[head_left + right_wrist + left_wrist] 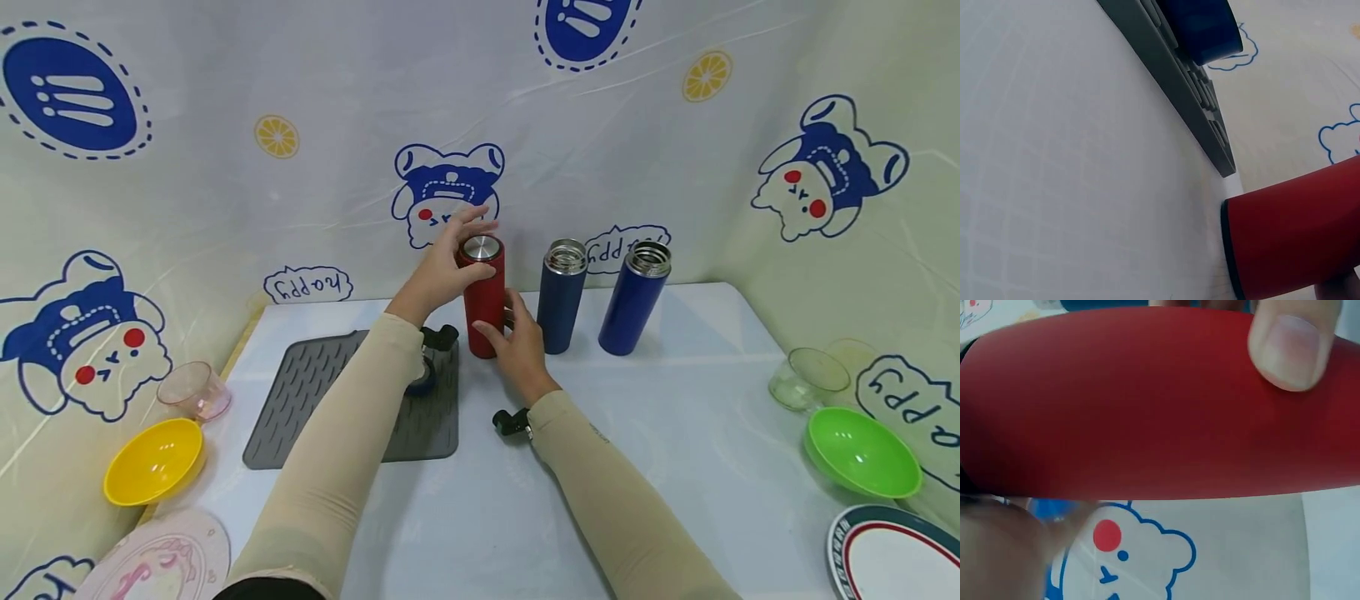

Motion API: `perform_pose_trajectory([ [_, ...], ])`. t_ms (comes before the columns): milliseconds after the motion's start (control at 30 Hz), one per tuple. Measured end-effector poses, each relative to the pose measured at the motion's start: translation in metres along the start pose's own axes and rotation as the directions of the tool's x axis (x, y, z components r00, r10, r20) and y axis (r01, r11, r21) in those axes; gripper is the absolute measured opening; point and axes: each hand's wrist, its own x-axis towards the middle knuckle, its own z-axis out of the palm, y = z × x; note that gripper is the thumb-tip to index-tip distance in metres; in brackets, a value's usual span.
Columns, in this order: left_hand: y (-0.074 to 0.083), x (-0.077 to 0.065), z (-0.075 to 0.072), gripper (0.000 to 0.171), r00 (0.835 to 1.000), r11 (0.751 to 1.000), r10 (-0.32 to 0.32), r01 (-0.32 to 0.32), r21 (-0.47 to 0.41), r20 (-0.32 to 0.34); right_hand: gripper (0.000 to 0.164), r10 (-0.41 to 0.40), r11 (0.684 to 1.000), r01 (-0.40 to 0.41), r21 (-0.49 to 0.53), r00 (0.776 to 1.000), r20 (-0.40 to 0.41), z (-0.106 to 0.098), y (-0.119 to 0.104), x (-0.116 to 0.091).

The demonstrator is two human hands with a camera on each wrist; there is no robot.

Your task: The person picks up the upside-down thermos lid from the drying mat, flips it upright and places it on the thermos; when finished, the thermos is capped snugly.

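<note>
A red thermos bottle with a silver-topped lid stands upright at the right edge of the grey mat. My left hand is around its top, thumb across the front just below the silver disc and fingers behind the lid. Lower down, my right hand grips the body from the right; its thumb presses the red side in the left wrist view. The black-rimmed base shows in the right wrist view. Most right fingers are hidden behind the bottle.
To the right stand two uncapped bottles, one navy, one brighter blue. A dark blue round piece lies on the mat. Bowls, yellow and green, glasses and plates line both table sides.
</note>
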Motion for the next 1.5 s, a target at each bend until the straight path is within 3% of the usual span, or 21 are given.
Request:
perform_pose_trajectory([
  [133, 0.001, 0.0, 0.005, 0.081, 0.997, 0.995, -0.045, 0.05, 0.081, -0.066, 0.068, 0.004, 1.0, -0.004, 0.006, 1.0, -0.012, -0.001, -0.001, 0.0],
  [233, 0.0, 0.0, 0.003, 0.079, 0.992, 0.998, -0.049, 0.054, 0.041, -0.12, 0.068, -0.004, 1.0, 0.004, 0.001, 1.0, -0.001, 0.001, -0.001, 0.001],
  [333, -0.001, -0.002, -0.001, 0.077, 0.996, 1.0, -0.022, 0.021, -0.017, -0.091, 0.07, -0.006, 1.0, 0.006, -0.012, 1.0, 0.013, 0.003, -0.001, 0.001],
  [433, -0.001, -0.003, -0.002, 0.079, 0.999, 0.999, -0.019, 0.021, 0.042, -0.05, 0.071, 0.003, 1.0, -0.003, -0.015, 1.0, 0.009, 0.003, 0.0, 0.0],
  [533, -0.002, -0.003, -0.001, 0.086, 0.995, 0.991, -0.038, 0.049, 0.128, -0.087, 0.07, 0.005, 1.0, -0.005, -0.007, 1.0, 0.002, 0.002, -0.001, 0.0],
  [633, -0.001, -0.004, 0.0, 0.083, 0.99, 0.996, -0.041, 0.052, 0.078, -0.136, 0.07, 0.0, 1.0, 0.0, -0.002, 1.0, 0.015, 0.001, -0.001, 0.0],
  [833, 0.001, -0.003, 0.006, 0.081, 0.998, 1.0, -0.004, 0.005, 0.012, -0.069, 0.069, 0.03, 0.999, -0.03, -0.02, 1.0, 0.007, -0.002, 0.002, -0.003],
  [1033, 0.005, -0.002, 0.003, 0.083, 0.988, 0.999, -0.043, 0.046, 0.015, -0.147, 0.069, 0.031, 0.999, -0.031, 0.008, 0.999, 0.012, -0.001, 0.001, -0.001],
  [1167, 0.006, -0.001, -0.003, 0.082, 0.991, 0.997, -0.08, 0.079, -0.019, -0.109, 0.072, 0.05, 0.999, -0.05, 0.012, 0.999, 0.021, 0.0, -0.001, 0.001],
  [1300, 0.003, 0.001, -0.003, 0.085, 0.995, 0.998, -0.069, 0.068, -0.018, -0.071, 0.073, 0.068, 0.998, -0.068, -0.002, 0.997, 0.026, 0.0, -0.002, 0.001],
  [1367, 0.004, 0.0, -0.001, 0.087, 0.995, 0.998, -0.054, 0.055, 0.014, -0.086, 0.072, 0.067, 0.998, -0.067, 0.003, 0.997, 0.028, 0.0, -0.001, 0.001],
  [1500, 0.006, -0.003, 0.003, 0.089, 0.984, 0.993, -0.026, 0.046, 0.105, -0.177, 0.07, 0.057, 0.998, -0.057, 0.009, 0.998, 0.022, 0.0, 0.0, 0.001],
])
